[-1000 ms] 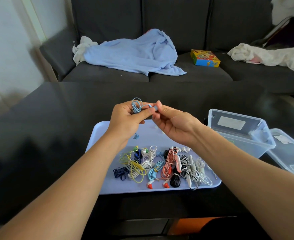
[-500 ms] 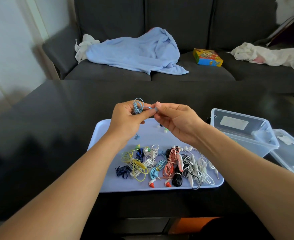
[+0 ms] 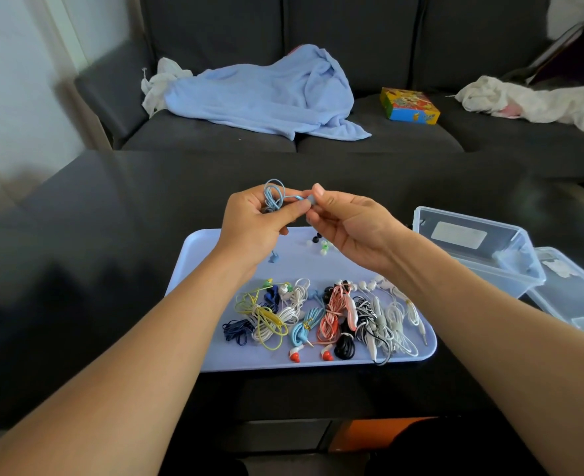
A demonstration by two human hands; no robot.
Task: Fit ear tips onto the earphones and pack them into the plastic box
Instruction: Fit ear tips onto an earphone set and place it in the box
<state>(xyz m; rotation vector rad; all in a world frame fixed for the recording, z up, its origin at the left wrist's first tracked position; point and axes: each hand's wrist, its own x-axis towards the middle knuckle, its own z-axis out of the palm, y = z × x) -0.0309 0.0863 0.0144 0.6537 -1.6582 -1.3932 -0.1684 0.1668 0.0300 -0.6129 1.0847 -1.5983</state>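
My left hand [image 3: 256, 218] grips a coiled light-blue earphone [image 3: 274, 197] above the far edge of the lilac tray [image 3: 208, 338]. My right hand [image 3: 345, 225] pinches the earbud end [image 3: 310, 201] of that same earphone between thumb and fingers; whether a tip sits on it I cannot tell. Several bundled earphones [image 3: 321, 317] in yellow, white, blue, pink and black lie along the tray's near half. Loose ear tips [image 3: 320, 243] and a small blue one [image 3: 273, 257] lie at the tray's far part. The clear plastic box [image 3: 472, 249] stands open right of the tray.
The box's clear lid [image 3: 579, 297] lies right of the box. All rest on a dark glossy table [image 3: 112, 218]. Behind is a grey sofa [image 3: 352, 46] with a blue blanket [image 3: 266, 94], a colourful carton [image 3: 409, 106] and white cloth [image 3: 531, 101].
My hands stay together at the blue earphone; the right fingers have shifted their pinch on the earbud end. The view has tilted slightly, so more of the tray's far part shows.
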